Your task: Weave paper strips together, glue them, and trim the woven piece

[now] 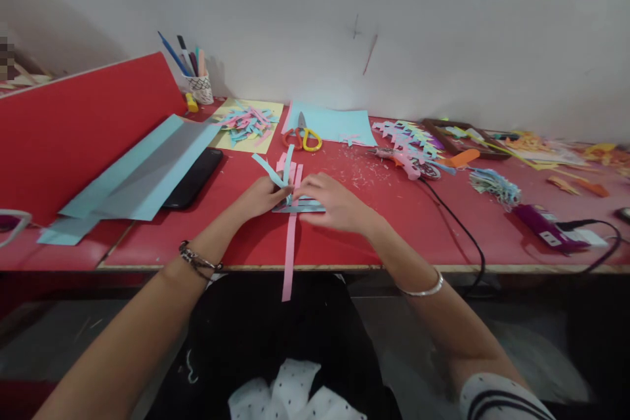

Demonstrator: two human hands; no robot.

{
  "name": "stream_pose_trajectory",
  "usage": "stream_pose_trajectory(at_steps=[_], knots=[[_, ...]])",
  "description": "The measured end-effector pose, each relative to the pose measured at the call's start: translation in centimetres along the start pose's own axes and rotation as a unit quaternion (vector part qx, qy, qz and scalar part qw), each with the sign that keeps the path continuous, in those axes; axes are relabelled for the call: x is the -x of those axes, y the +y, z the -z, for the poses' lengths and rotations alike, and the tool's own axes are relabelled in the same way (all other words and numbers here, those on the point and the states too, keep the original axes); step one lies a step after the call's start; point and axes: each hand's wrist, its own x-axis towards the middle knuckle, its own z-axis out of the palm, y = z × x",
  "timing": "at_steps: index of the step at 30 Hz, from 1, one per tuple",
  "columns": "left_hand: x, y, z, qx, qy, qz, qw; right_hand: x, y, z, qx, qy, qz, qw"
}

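Paper strips (pixel 291 239) lie partly crossed, loose ends (pixel 266 168) seemingly awaiting work, as your left hand (pixel 263 196) pinches them and your right hand (pixel 339 202) touches them, its grip unclear

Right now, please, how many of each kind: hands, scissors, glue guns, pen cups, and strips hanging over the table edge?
Left hand and right hand: 2
Scissors: 1
Glue gun: 1
Pen cup: 1
Hanging strip: 1
Total: 6
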Motion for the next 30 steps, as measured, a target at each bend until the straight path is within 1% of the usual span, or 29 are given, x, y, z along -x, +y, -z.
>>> stream_pose_trajectory(at_steps=[2,3,8,11,13,15,17,19,20,24,27,30], knots=[[-0.1,-0.1,0.0,-0.003,-0.001,-0.008,1.0,0.6,-1.4,-0.3,0.029,-0.045,0.017,0.998],[-0.1,-0.2,0.0,-0.004,0.0,-0.01,1.0,0.8,-2.0,-0.6,0.041,-0.054,0.02,0.997],[0.0,-0.1,-0.2,-0.006,0.021,0.001,1.0,0.5,-3.7,-2.4,0.126,-0.043,0.021,0.991],[0.0,-0.1,-0.3,-0.015,0.026,0.005,1.0,0.0,-3.9,-2.6,0.147,-0.036,0.03,0.988],[-0.1,-0.3,-0.3,-0.024,0.018,0.015,0.999,0.0,-3.7,-2.3,0.108,-0.007,0.005,0.994],[-0.2,-0.4,-0.3,-0.03,0.005,0.024,0.999,-0.1,-3.0,-1.9,0.03,0.046,-0.037,0.998],[-0.3,-0.5,-0.3,-0.027,-0.004,0.021,0.999,-0.3,-2.0,-1.4,-0.065,0.09,-0.079,0.991],[-0.2,-0.5,-0.3,-0.018,-0.003,0.013,1.0,-0.6,-0.8,-1.1,-0.141,0.103,-0.11,0.979],[-0.2,-0.5,-0.3,-0.015,0.001,0.011,1.0,-0.8,-0.3,-1.1,-0.163,0.105,-0.123,0.973],[-0.1,-0.2,-0.3,-0.003,0.003,0.014,1.0,-1.9,1.0,-1.6,-0.171,0.109,-0.186,0.961],[-0.2,-0.3,-0.3,-0.012,0.009,0.005,1.0,-2.5,1.0,-2.1,-0.162,0.089,-0.223,0.957],[-0.2,-0.4,-0.3,-0.019,0.007,0.0,1.0,-2.9,0.7,-2.1,-0.123,0.081,-0.265,0.953]])
